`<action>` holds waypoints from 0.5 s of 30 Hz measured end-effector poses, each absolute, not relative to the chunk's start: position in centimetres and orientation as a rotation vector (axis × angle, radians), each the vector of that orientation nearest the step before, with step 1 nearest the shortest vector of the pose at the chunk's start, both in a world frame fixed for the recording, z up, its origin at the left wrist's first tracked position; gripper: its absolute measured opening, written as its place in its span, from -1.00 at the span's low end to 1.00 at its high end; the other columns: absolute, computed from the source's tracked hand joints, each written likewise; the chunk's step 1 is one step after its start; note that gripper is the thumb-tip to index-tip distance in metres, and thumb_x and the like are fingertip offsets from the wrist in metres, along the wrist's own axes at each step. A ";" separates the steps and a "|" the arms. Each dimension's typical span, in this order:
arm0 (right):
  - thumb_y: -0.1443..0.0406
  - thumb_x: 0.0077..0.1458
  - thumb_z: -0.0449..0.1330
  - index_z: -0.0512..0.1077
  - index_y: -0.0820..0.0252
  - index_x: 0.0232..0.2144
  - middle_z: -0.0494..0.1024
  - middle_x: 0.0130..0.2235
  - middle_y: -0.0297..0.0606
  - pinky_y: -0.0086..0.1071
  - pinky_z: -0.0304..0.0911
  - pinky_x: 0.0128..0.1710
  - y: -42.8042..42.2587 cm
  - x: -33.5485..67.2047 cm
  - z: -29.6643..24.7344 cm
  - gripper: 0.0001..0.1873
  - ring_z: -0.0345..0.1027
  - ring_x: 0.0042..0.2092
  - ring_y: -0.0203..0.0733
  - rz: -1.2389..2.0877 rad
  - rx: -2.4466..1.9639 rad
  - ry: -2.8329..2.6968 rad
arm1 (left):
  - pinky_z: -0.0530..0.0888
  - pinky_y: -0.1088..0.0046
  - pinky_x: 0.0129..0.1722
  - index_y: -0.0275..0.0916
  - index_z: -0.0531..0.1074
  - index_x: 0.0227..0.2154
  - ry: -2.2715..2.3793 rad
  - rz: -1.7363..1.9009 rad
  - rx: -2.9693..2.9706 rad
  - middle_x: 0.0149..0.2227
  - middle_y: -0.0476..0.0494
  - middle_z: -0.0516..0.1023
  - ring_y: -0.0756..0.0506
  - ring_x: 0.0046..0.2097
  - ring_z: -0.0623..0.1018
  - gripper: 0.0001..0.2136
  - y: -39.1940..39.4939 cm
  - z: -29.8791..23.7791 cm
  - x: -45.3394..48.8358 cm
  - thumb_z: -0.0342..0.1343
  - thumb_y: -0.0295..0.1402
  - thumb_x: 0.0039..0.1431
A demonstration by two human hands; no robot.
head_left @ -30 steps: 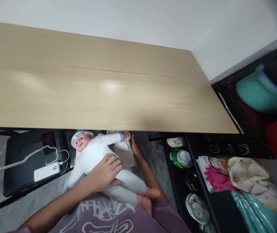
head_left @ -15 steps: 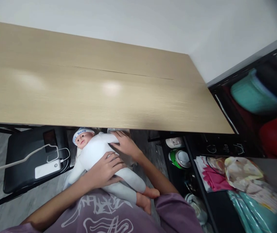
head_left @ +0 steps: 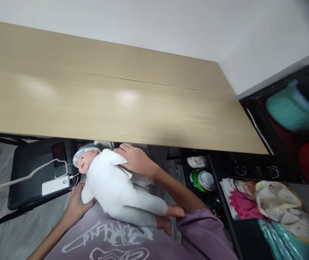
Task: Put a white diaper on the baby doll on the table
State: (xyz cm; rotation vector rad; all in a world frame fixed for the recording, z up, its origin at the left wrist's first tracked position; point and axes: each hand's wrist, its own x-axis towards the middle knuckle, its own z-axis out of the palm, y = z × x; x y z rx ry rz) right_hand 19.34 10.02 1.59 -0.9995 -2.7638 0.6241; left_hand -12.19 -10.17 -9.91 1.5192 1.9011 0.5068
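A baby doll [head_left: 113, 187] in a white suit and a white-and-blue cap lies across my lap, just below the front edge of the wooden table [head_left: 111, 101]. It is turned onto its side, face to the left. My left hand [head_left: 75, 204] cups the doll from underneath at its left shoulder, fingers curled round it. Over the doll's upper back and arm my right hand [head_left: 134, 160] presses, fingers closed on it. White cloth [head_left: 140, 178] shows under that hand. The doll's bare feet point right.
A black chair [head_left: 32, 180] at the left carries a white power bank [head_left: 55, 185] with cables and a dark phone. A black shelf [head_left: 219, 180] at the right holds cups, a green-lidded pot, folded cloths and teal and red bundles. A white wall stands behind the table.
My left hand left the doll's belly and went under its left side. My right hand came onto its back. The doll rolled from face-up onto its side.
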 end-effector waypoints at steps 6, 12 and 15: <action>0.18 0.54 0.25 0.43 -0.06 0.43 0.62 0.15 -0.10 -0.16 0.56 0.00 6.6 24.4 9.8 -0.51 0.55 0.16 0.10 0.569 -0.992 -2.625 | 0.76 -0.22 -0.02 0.10 0.62 0.06 1.691 0.689 1.657 0.04 -0.23 0.79 -0.61 0.12 0.75 -0.48 -9.4 -3.4 -12.7 0.42 0.03 0.01; 0.15 0.49 0.28 0.47 -0.06 0.32 0.71 0.17 -0.12 -0.10 0.55 0.02 7.2 28.4 10.1 -0.57 0.64 0.12 0.18 0.526 -1.333 -2.226 | 0.65 0.18 -0.24 -0.05 0.42 0.19 1.735 0.541 1.874 -0.09 -0.16 0.78 -0.42 -0.18 0.80 -0.41 0.0 3.7 -13.2 0.35 0.04 0.17; 0.06 0.46 0.27 0.51 0.05 0.19 0.74 0.06 -0.08 -0.11 0.50 -0.05 10.3 29.1 7.3 -0.62 0.64 0.03 0.22 0.454 -1.481 -2.091 | 0.60 0.22 -0.18 -0.12 0.41 0.19 1.756 0.518 2.012 -0.01 -0.24 0.77 -0.45 -0.05 0.78 -0.37 6.9 5.5 -11.8 0.32 0.06 0.13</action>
